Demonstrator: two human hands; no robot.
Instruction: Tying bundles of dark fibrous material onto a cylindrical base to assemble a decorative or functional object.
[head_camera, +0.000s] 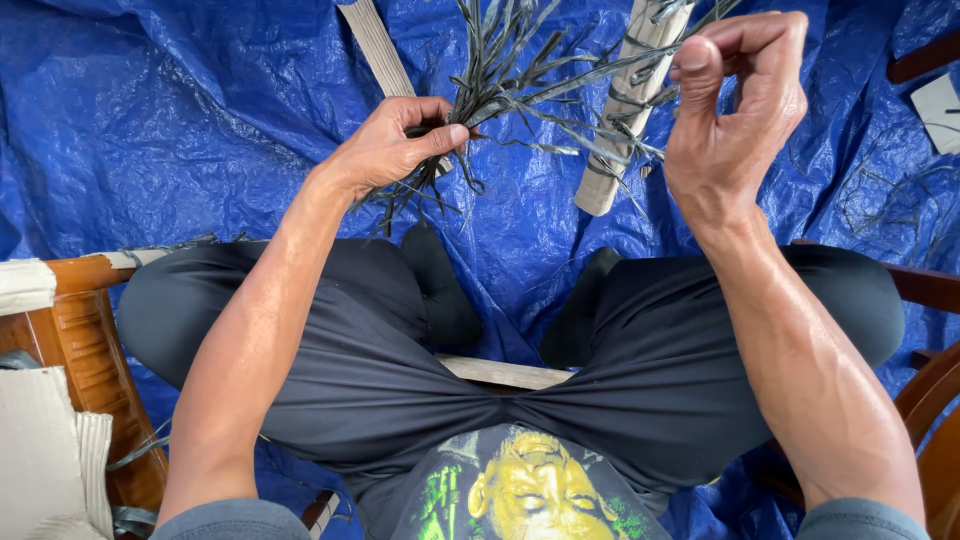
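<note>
Left hand (395, 140): we clench one strip bundle (500, 75) on the tarp (150, 120).
Right hand (735, 110): we pinch one strip (610, 68).
Sticks: two, beside bundle.

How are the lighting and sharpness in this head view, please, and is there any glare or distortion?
Head view: even daylight, soft shadows; pale glare on the creased blue tarp; the left hand gripping the dark strips is sharp; the right hand looks large and slightly soft; wide-lens stretching at the edges.
</note>
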